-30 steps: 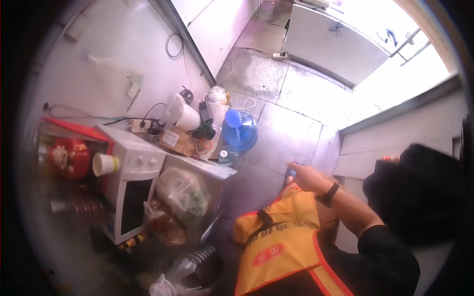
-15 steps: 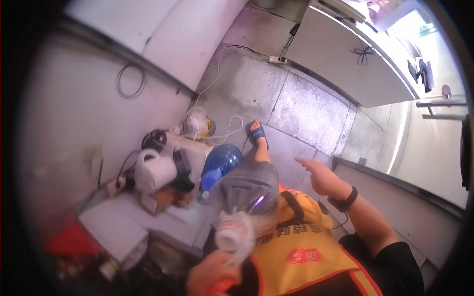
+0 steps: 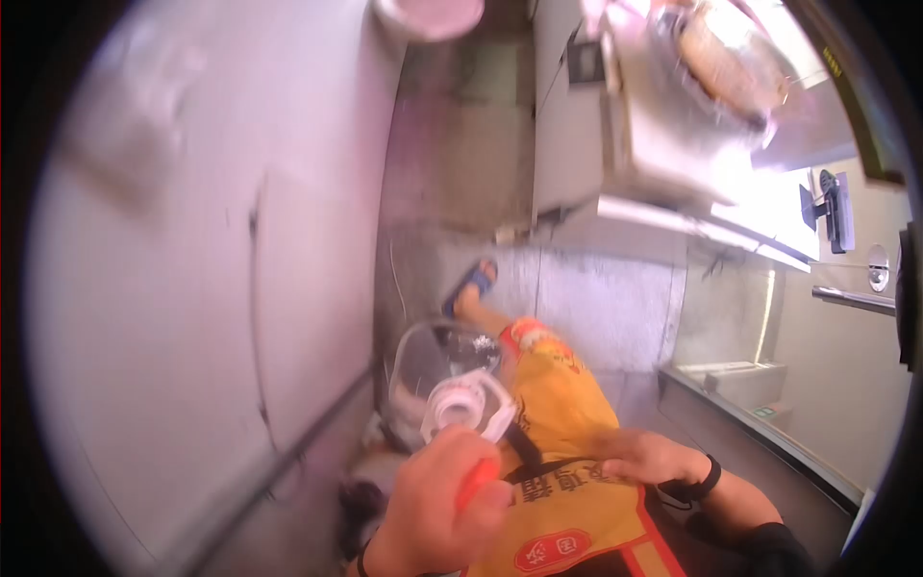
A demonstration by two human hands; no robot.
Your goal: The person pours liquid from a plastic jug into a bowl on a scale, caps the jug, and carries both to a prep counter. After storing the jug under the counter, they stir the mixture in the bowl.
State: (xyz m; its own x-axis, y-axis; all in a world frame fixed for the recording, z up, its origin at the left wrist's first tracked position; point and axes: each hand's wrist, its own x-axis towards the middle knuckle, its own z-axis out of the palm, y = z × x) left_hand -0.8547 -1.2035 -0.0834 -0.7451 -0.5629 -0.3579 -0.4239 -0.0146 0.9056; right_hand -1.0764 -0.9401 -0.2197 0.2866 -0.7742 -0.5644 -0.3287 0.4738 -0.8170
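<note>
My left hand point(image 3: 437, 505) is closed at the neck end of a large clear plastic bottle point(image 3: 437, 356), which hangs in front of my left leg. A white handle ring point(image 3: 495, 409) surrounds the bottle's white neck and runs into my fingers. Something red point(image 3: 478, 481) shows between the fingers; I cannot make out what it is. My right hand point(image 3: 644, 457) is before the yellow apron point(image 3: 567, 404), its fingers loosely extended and holding nothing. Whether it touches the apron is unclear.
A white cabinet wall point(image 3: 317, 288) runs along the left. To the right stands a white counter point(image 3: 654, 125) with a clear-covered round container point(image 3: 726, 62). A narrow tiled floor passage point(image 3: 461, 144) leads forward. A blue sandal point(image 3: 471, 287) is on my foot.
My view has moved forward past the kettle and floor items, bringing the passage and counter closer. The bottle has come along in my left hand. My right hand has dropped toward the apron.
</note>
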